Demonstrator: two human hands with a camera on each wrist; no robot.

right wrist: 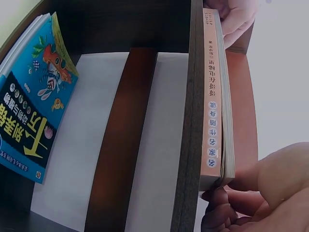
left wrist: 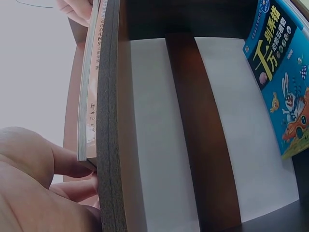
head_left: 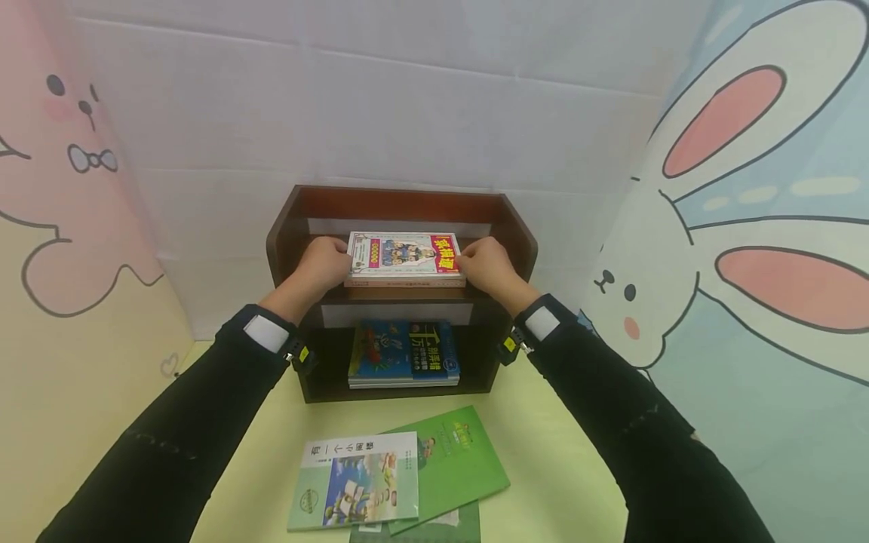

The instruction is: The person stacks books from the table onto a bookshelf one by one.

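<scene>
Some fingertips are hidden where the left grip and right grip hold the upper-shelf books.

- Peach-spined book: "名家名作随身读" in circles, then "哥哥在电梯里"; "著" stands farther along the spine.
- Blue children's book: large yellow "千万别弄错", with "动物与植物" in smaller white characters.
- White-and-green storybook: dark title beginning "有一个小", the rest blurred.
- Cartoon-covered book: yellow characters on a red panel, unclear.
- Bright green book: yellowish title, illegible.

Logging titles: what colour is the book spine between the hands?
The book spine is peach, clearest in the right wrist view.
</scene>
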